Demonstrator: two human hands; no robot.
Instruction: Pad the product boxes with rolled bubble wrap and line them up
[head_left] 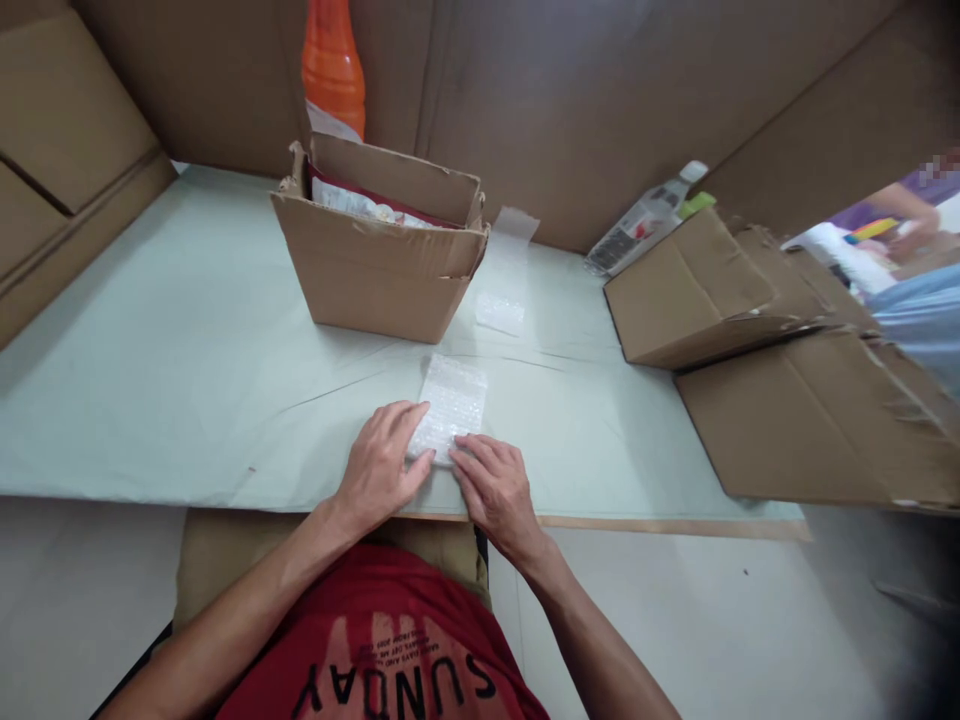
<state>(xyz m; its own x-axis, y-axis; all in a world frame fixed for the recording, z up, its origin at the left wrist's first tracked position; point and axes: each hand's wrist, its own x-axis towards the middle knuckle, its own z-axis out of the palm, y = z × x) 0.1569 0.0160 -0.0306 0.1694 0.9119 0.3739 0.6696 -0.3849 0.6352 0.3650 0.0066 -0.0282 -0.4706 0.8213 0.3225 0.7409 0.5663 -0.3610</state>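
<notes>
A small flat rectangle of clear bubble wrap (454, 395) lies on the pale green table cover near its front edge. My left hand (382, 458) holds its left side and lower left corner, thumb below and fingers above. At the lower right corner, my right hand (496, 490) has its bent fingertips pressed on the wrap. Whether anything is inside the wrap, I cannot tell. Behind it stands an open cardboard box (382, 275) holding dark red and whitish printed packages. Another strip of bubble wrap (504, 275) lies to the right of that box.
An orange bottle (334, 70) stands behind the box. On the right, a clear plastic bottle (645, 222) leans near two cardboard boxes (697, 290). Cardboard (67, 150) borders the table (187, 380) at left and back. Another person's hand (916, 215) shows at far right.
</notes>
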